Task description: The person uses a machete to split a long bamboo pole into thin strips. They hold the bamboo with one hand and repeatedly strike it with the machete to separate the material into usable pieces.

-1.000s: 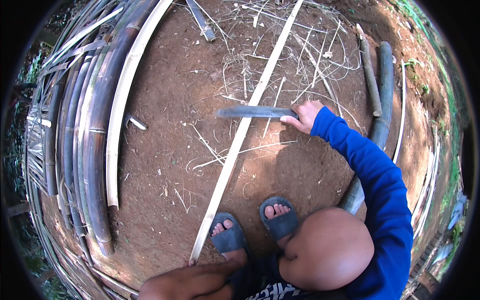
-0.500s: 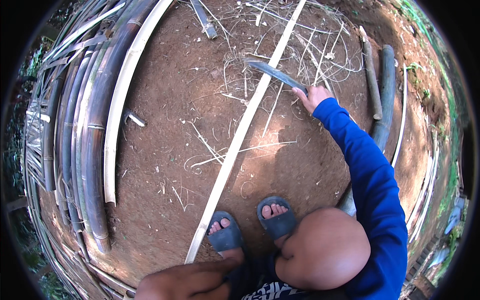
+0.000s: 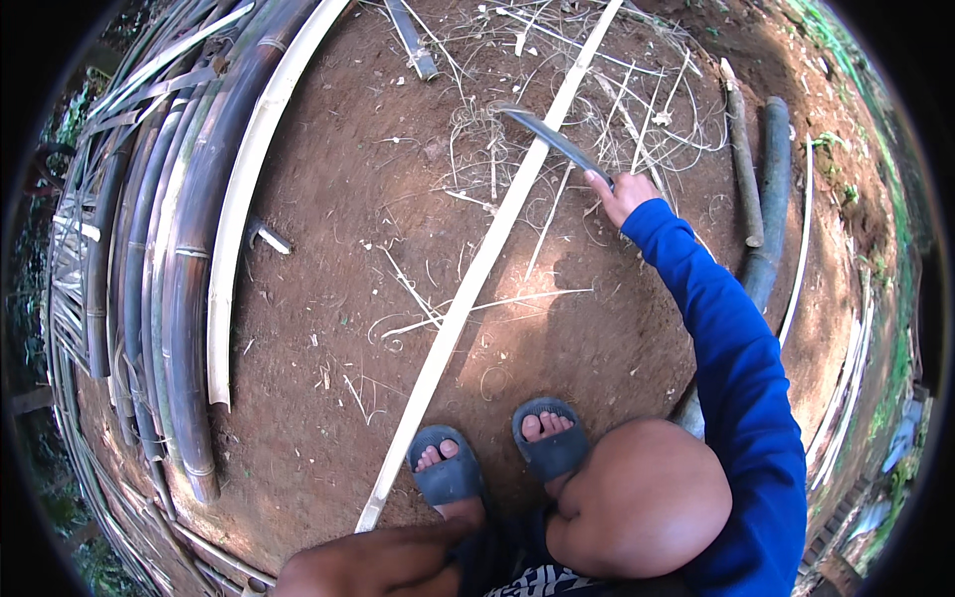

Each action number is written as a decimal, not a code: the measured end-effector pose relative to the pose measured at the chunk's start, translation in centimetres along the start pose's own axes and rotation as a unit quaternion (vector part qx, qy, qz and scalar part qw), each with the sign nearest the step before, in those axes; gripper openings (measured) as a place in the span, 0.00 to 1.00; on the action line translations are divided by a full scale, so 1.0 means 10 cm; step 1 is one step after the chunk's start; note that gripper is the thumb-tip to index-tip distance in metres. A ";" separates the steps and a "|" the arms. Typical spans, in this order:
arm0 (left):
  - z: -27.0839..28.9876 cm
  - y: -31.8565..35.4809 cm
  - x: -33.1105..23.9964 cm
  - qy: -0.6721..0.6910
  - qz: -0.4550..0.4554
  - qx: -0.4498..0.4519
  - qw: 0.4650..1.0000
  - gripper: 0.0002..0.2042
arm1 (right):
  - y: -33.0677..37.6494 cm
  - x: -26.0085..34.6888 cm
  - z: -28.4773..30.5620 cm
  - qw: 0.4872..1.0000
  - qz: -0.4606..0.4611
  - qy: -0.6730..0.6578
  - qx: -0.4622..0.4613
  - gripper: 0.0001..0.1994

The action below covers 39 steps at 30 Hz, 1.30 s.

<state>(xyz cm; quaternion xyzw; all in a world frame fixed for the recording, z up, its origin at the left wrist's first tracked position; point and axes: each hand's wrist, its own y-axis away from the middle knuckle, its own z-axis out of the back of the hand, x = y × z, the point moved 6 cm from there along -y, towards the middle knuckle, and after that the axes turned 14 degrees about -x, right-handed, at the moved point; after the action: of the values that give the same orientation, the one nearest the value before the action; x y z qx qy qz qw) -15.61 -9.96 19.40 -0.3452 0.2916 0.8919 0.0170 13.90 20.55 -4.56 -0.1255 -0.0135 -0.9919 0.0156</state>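
My right hand [image 3: 629, 196], in a blue sleeve, is closed around the handle end of a long, dark-bladed knife [image 3: 559, 144]. Its blade lies across a long pale split-bamboo strip [image 3: 468, 291]; whether it bears on the strip or just hovers over it, I cannot tell. The strip runs slantwise from the far edge of the view down past my sandalled left foot toward my left knee. My left hand is out of sight.
Thin curled shavings [image 3: 487, 149] litter the brown ground around the strip. Dark bamboo poles [image 3: 189, 289] lie stacked on the left beside a split half-pole [image 3: 247, 189]. On the right are a thick pole [image 3: 768, 199] and a short stick [image 3: 741, 159].
The knife's blade has tilted more steeply, its tip a little farther away, and still crosses the strip. The strip's near end has shifted slightly to the left and toward me.
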 end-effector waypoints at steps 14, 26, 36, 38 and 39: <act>0.00 -0.04 0.04 0.002 -0.004 0.004 1.000 0.09 | -0.23 -0.17 0.06 0.997 -0.060 0.018 -0.048 0.41; 0.06 -0.02 0.03 0.004 0.003 -0.004 1.000 0.09 | 1.33 1.07 0.08 0.955 0.288 -0.019 0.073 0.29; 0.12 0.08 0.02 0.007 -0.002 -0.012 1.000 0.09 | 1.83 1.27 0.18 0.939 0.312 -0.050 0.138 0.32; 0.12 0.09 0.01 0.007 -0.001 -0.014 1.000 0.09 | 1.71 1.21 0.18 0.952 0.279 -0.036 0.117 0.32; 0.12 0.09 0.01 0.006 -0.001 -0.015 1.000 0.09 | 1.57 1.12 0.17 0.963 0.247 -0.035 0.105 0.32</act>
<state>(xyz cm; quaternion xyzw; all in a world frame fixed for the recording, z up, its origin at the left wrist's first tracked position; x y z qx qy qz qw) -16.59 -10.12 20.51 -0.3509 0.2780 0.8941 0.0107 4.02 4.58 0.24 -0.1574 -0.0867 -0.9451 0.2730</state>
